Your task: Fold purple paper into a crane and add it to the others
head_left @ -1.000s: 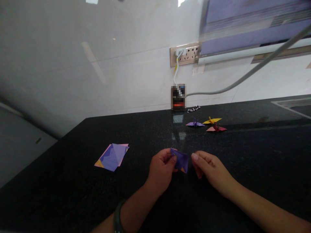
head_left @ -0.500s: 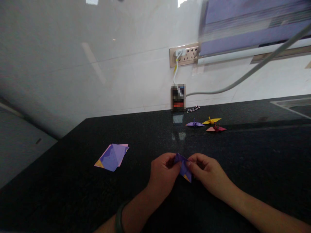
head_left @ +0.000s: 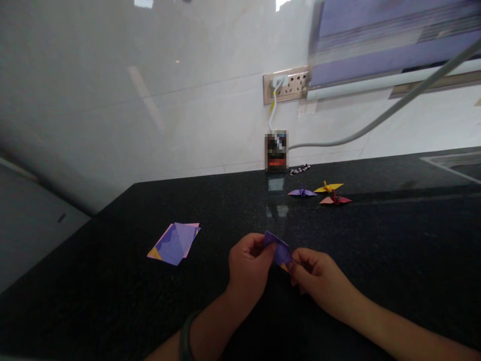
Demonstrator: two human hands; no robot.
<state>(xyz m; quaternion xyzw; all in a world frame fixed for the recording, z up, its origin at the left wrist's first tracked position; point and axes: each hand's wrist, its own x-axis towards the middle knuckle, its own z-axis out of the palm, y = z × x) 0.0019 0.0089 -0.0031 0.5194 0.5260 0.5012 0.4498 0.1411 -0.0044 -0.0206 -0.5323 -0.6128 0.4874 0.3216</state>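
A folded purple origami paper (head_left: 281,251) with a small yellow-orange patch is held between both hands above the dark counter. My left hand (head_left: 248,263) pinches its left edge between thumb and fingers. At the lower right corner, my right hand (head_left: 313,273) is closed on the same paper, its fingertips partly covering it. Off to the left lies a small stack of purple and pink paper sheets (head_left: 175,244). Beyond my hands, toward the wall, sit a purple paper crane (head_left: 302,192), a yellow paper crane (head_left: 329,187) and a red-pink paper crane (head_left: 335,200).
The black speckled counter (head_left: 112,291) meets a white tiled wall (head_left: 188,115). A blurred-out upright box (head_left: 277,151) stands against the wall, beside a beaded strand (head_left: 299,169). A grey cable (head_left: 376,123) runs right, below a wall socket (head_left: 285,85).
My right hand has slid down to the paper's lower corner. The paper has turned and shifted slightly up and left, and my left hand moved a little the same way.
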